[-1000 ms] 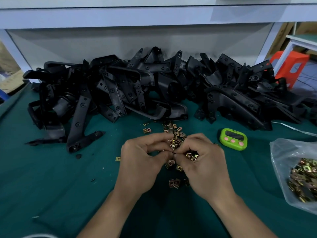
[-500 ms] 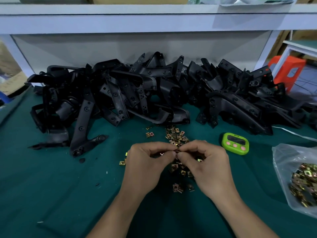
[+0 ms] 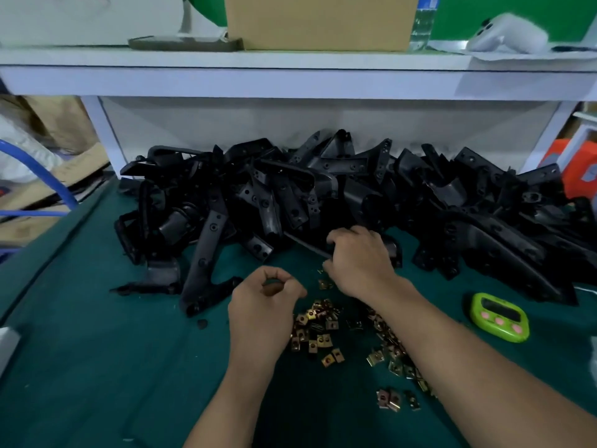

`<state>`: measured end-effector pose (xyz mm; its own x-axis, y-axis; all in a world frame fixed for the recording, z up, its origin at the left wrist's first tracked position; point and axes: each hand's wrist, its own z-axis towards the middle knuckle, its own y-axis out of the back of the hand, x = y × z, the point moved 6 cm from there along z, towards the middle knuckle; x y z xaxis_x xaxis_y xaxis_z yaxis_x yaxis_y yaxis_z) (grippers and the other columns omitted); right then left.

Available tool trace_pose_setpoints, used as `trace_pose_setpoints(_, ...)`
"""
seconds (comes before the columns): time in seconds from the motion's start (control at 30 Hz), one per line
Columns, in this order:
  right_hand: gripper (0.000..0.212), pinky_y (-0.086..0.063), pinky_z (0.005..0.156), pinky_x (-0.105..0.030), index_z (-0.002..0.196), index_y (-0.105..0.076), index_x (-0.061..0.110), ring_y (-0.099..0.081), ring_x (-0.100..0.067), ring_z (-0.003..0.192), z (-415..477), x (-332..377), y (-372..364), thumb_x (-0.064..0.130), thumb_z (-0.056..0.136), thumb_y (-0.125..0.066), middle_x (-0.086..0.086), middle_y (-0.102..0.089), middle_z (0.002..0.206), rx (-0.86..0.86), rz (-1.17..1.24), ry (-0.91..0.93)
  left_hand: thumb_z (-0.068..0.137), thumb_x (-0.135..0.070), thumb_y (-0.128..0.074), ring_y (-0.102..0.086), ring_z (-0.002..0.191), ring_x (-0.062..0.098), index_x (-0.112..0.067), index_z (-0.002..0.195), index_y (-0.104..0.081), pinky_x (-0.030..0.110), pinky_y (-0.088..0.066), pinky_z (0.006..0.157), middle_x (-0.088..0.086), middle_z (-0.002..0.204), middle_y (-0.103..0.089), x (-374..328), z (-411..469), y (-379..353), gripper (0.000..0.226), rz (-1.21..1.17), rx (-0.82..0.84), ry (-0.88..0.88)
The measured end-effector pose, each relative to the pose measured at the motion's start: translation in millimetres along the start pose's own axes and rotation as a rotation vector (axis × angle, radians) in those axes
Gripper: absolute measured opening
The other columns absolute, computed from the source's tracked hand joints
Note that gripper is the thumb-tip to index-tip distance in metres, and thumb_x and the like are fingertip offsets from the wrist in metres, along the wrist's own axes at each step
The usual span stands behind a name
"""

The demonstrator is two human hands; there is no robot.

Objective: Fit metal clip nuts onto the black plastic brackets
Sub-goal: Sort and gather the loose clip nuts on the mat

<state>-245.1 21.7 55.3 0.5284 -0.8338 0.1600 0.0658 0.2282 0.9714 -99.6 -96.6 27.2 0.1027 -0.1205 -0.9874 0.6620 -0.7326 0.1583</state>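
A long heap of black plastic brackets [image 3: 290, 195] lies across the back of the green table [image 3: 97, 367]. Loose brass-coloured clip nuts [image 3: 318, 328] are scattered in front of it, between my forearms. My right hand [image 3: 358, 260] reaches to the front of the heap, its fingers curled over the edge of one black bracket [image 3: 307, 245]. My left hand [image 3: 265, 305] hovers to the left of the nuts in a loose fist, with a brownish bit of clip nut showing inside the curl; the rest is hidden.
A green digital timer [image 3: 499, 318] sits on the cloth at the right. One long bracket [image 3: 206, 253] juts forward from the heap at the left. A white shelf [image 3: 290, 82] with a cardboard box [image 3: 319, 21] overhangs the heap. An orange stool [image 3: 578, 169] stands far right.
My hands have parted from over the nut pile. The right hand went forward to the heap and took hold of a bracket. The view tilted up, and the bag of nuts left the frame.
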Motion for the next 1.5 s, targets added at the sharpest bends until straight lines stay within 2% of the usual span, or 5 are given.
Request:
trace_pose_setpoints(0.33, 0.022, -0.046, 0.077, -0.037, 0.093, -0.067, 0.022, -0.056, -0.016, 0.077, -51.6, -24.0, 39.2, 0.02, 0.105, -0.049, 0.006, -0.064, 0.076, -0.416, 0.331, -0.092, 0.091, -0.019, -0.068, -0.069, 0.072, 0.004, -0.036, 0.075, -0.07, 0.029, -0.048, 0.07, -0.009, 0.076, -0.076, 3.0, 3.0, 4.4, 0.023, -0.069, 0.025, 0.03)
trace_pose_setpoints(0.73, 0.038, -0.038, 0.066, -0.036, 0.078, -0.066, 0.005, -0.051, -0.023, 0.067, -150.3, -68.0, 20.0, 0.041, 0.086, -0.06, -0.032, -0.057, 0.076, -0.237, 1.186, -0.309, 0.103, -0.012, -0.055, -0.073, 0.103, 0.014, -0.019, 0.08, -0.057, 0.033, -0.051, 0.087, 0.006, 0.107, -0.078, -9.0, -21.3, -32.9, 0.024, -0.345, 0.369, 0.08)
trace_pose_setpoints(0.9, 0.041, -0.045, 0.105, -0.037, 0.089, -0.082, 0.031, -0.063, -0.006, 0.12, -143.3, -74.4, 25.6, -0.007, 0.09, -0.066, 0.015, -0.073, 0.118, -0.34, 1.307, -0.215, 0.102, -0.007, -0.055, -0.072, 0.108, 0.026, -0.007, 0.092, -0.061, 0.032, -0.06, 0.077, 0.008, 0.111, -0.076, -5.5, -36.1, -50.1, 0.012, -0.371, 0.392, 0.125)
trace_pose_setpoints(1.13, 0.061, -0.034, 0.118, -0.051, 0.058, -0.073, 0.014, -0.054, -0.012, 0.136, -135.5, -75.9, 11.8, -0.034, 0.079, -0.043, 0.015, -0.062, 0.14, -0.226, 1.527, -0.095, 0.103, -0.008, -0.051, -0.074, 0.102, 0.022, -0.017, 0.077, -0.056, 0.035, -0.06, 0.069, 0.005, 0.122, -0.072, -8.9, -47.2, -58.6, 0.029, -0.475, 0.486, 0.223)
trace_pose_setpoints(1.5, 0.036, -0.061, 0.08, -0.032, 0.12, -0.075, 0.023, -0.071, -0.023, 0.112, -140.9, -62.6, 0.9, 0.003, 0.096, -0.056, -0.003, -0.072, 0.127, 0.029, 1.855, -0.309, 0.101, -0.005, -0.057, -0.059, 0.06, 0.02, -0.024, 0.074, -0.062, 0.031, -0.054, 0.055, 0.007, 0.071, -0.065, -19.0, -45.8, -54.6, 0.034, -0.312, 0.373, -0.015)
